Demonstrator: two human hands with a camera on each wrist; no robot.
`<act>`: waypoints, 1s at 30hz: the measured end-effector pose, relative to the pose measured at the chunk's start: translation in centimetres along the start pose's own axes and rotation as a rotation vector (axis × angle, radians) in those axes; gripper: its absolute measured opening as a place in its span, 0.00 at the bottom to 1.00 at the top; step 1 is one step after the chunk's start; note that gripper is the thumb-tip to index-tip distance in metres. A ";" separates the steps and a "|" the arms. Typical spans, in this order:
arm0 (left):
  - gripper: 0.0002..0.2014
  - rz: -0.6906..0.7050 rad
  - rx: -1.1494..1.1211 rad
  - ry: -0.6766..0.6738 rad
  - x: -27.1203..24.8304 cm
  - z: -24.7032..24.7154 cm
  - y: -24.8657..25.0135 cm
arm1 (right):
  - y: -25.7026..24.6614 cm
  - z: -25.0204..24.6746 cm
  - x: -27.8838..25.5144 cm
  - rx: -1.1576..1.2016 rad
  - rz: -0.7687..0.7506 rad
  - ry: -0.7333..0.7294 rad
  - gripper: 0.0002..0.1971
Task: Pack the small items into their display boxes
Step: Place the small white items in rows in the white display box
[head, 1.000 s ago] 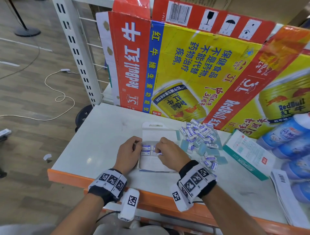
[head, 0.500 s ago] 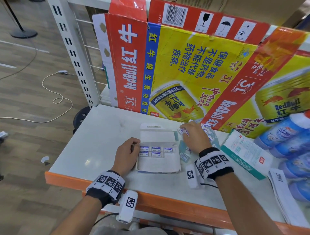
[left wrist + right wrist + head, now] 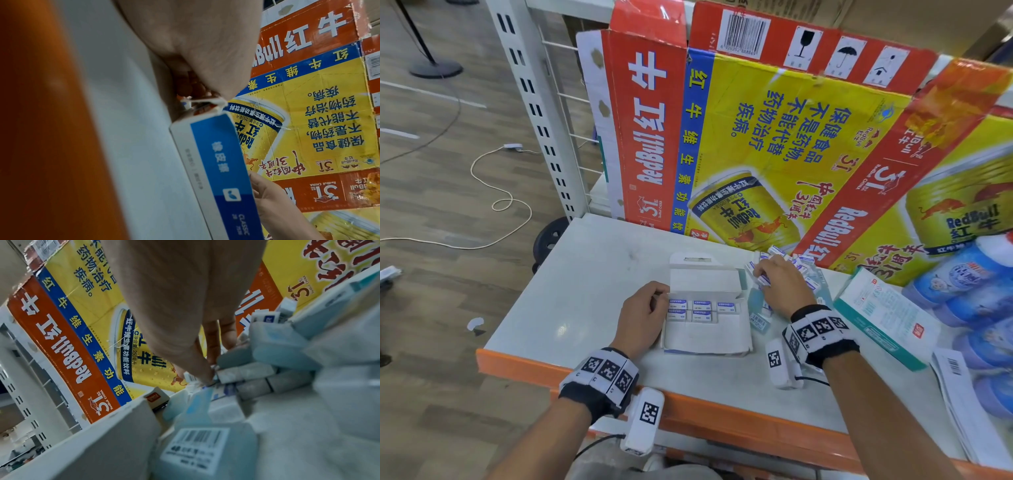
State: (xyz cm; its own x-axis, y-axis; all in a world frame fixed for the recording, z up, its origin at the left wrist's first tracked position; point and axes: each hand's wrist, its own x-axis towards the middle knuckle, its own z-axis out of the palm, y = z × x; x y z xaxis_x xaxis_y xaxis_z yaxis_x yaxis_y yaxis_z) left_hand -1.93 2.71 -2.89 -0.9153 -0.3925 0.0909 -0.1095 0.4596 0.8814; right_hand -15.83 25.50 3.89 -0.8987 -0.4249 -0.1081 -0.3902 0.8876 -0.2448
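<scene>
Your left hand (image 3: 641, 313) pinched the display box (image 3: 707, 337) wall near the worktop's front edge, steadying it | your right hand (image 3: 781, 286) gripped an eraser (image 3: 763, 279) from the back-edge pile (image 3: 803, 270) | five erasers packed.

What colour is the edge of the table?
Orange. The table's front edge shows best in the head view.

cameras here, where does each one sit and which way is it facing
Head: above, looking down at the display box on the table; both forearms, left hand, right hand show.
Left wrist: low along the table, facing the box's blue side; palm shows.
Right wrist: low, facing the eraser pile; fingers show.
Shared: all show the Red Bull carton.
</scene>
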 end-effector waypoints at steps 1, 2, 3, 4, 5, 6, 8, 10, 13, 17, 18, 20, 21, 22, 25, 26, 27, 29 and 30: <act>0.08 0.003 -0.002 -0.001 0.0 0.0 0.0 | 0.0 -0.1 -0.1 -0.002 -0.010 0.006 0.15; 0.08 0.006 -0.003 -0.002 0.0 0.0 -0.1 | 0.0 -0.2 -0.3 0.016 -0.015 0.019 0.15; 0.08 0.009 -0.002 -0.003 0.0 0.0 -0.1 | -0.1 -0.4 -0.4 0.057 -0.013 0.039 0.15; 0.08 0.012 0.002 -0.003 0.0 0.0 -0.1 | -0.3 -0.6 -0.6 0.116 -0.008 0.068 0.15; 0.08 0.015 0.007 -0.003 0.0 0.0 -0.1 | -0.5 -0.8 -0.7 0.186 -0.006 0.103 0.15; 0.08 0.016 0.011 -0.003 0.1 0.0 -0.2 | -0.8 -1.0 -0.9 0.261 -0.010 0.138 0.16; 0.08 0.016 0.013 -0.002 0.1 0.1 -0.2 | -1.6 -1.4 -1.4 0.374 -0.045 0.169 0.16; 0.08 0.013 0.013 -0.005 0.1 0.1 -0.3 | -2.5 -1.5 -2.2 0.397 -0.099 0.149 0.11; 0.08 0.010 0.016 -0.005 0.1 0.0 -0.3 | -3.1 -1.2 -3.5 0.305 -0.227 0.045 0.05; 0.08 0.020 0.020 0.000 0.1 0.0 -0.2 | -3.4 -0.3 -4.4 0.147 -0.347 -0.093 0.09; 0.08 0.022 0.023 0.000 0.1 0.0 -0.2 | -3.6 -0.2 -4.5 0.128 -0.343 -0.115 0.10; 0.07 0.027 0.025 0.000 0.1 0.0 -0.2 | -3.9 0.1 -4.6 0.085 -0.343 -0.145 0.12; 0.07 0.032 0.023 -0.001 0.1 0.0 -0.2 | -4.0 0.2 -4.6 0.046 -0.347 -0.153 0.12; 0.07 0.035 0.021 0.000 0.0 0.0 -0.2 | -4.2 0.3 -4.6 0.004 -0.350 -0.156 0.13; 0.07 0.041 0.022 0.000 0.0 -0.1 -0.2 | -4.6 0.5 -4.4 -0.094 -0.355 -0.158 0.10; 0.07 0.041 0.025 0.000 0.0 0.0 -0.1 | -4.7 0.5 -4.3 -0.122 -0.362 -0.163 0.10; 0.07 0.040 0.025 0.000 0.0 0.0 -0.2 | -4.8 0.6 -4.3 -0.145 -0.371 -0.171 0.09; 0.07 0.033 0.020 0.000 0.0 0.0 -0.3 | -5.0 0.8 -4.2 -0.178 -0.386 -0.178 0.09; 0.06 0.030 0.018 0.000 0.0 0.0 -0.3 | -5.0 0.9 -4.1 -0.190 -0.390 -0.177 0.09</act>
State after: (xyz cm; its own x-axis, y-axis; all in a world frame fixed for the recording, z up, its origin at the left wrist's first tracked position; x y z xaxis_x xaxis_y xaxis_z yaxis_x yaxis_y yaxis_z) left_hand -1.95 2.58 -3.16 -0.9181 -0.3785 0.1177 -0.0886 0.4853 0.8699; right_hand -9.97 22.62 4.73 -0.6361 -0.7427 -0.2094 -0.7369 0.6652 -0.1208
